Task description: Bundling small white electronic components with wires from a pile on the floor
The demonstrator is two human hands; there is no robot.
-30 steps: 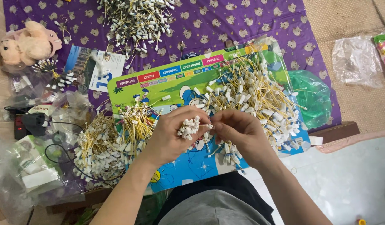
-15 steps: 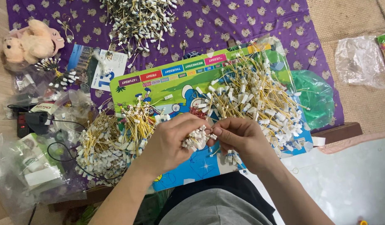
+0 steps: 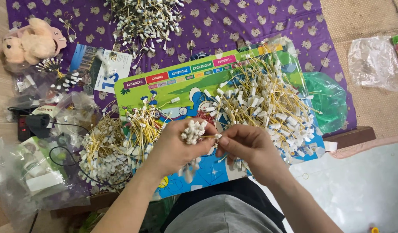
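Since the earlier frames the two hands have stayed close together over the near edge of the colourful cartoon-printed plastic board, and the small bunch of yellow wires with white plastic connectors has been turned so its white ends stand up above the left thumb. The left hand is clamped round that bunch. The right hand pinches a single wire end at the bunch's right side, fingertips touching the left hand's, which suggests one more piece is being added. A loose heap of the same wires lies on the board's right half; tidier bundles rest at its left edge. Another heap sits at the far edge of the purple patterned cloth.
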